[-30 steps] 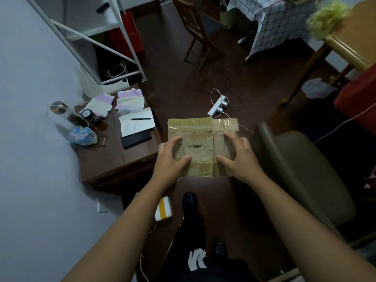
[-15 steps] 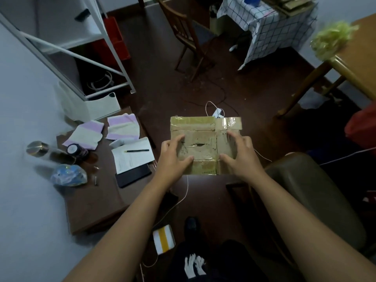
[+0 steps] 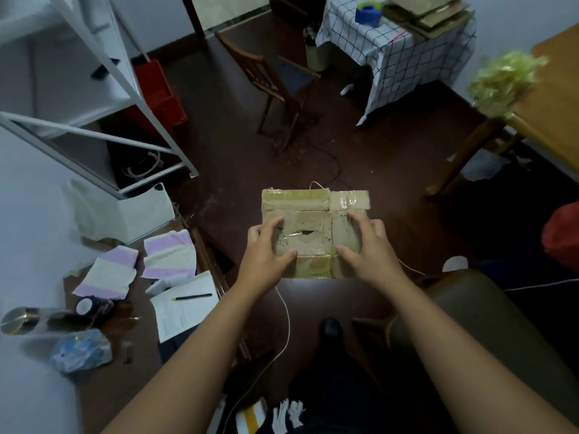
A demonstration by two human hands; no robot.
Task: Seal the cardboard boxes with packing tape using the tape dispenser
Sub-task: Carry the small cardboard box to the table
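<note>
A small cardboard box (image 3: pixel 315 211), its top crossed with glossy strips of packing tape, is held in the air in front of me above the dark floor. My left hand (image 3: pixel 266 255) grips its left side, thumb on the near top and fingers curled over the top. On the box's right side my right hand (image 3: pixel 368 245) grips in the same way. A blue tape dispenser (image 3: pixel 368 13) stands far off on the checked tablecloth (image 3: pixel 398 54), beside flattened cardboard (image 3: pixel 429 14).
A low brown table (image 3: pixel 103 383) at left holds papers, a pen, folded cloths and jars. A wooden chair (image 3: pixel 275 86) stands ahead. A white shelf frame (image 3: pixel 103 98) is at upper left, an olive armchair (image 3: pixel 488 321) at right, a wooden table (image 3: pixel 551 120) at far right.
The view has tilted up and moved forward, bringing the checked table and blue dispenser into sight. Both hands keep the same grip on the box.
</note>
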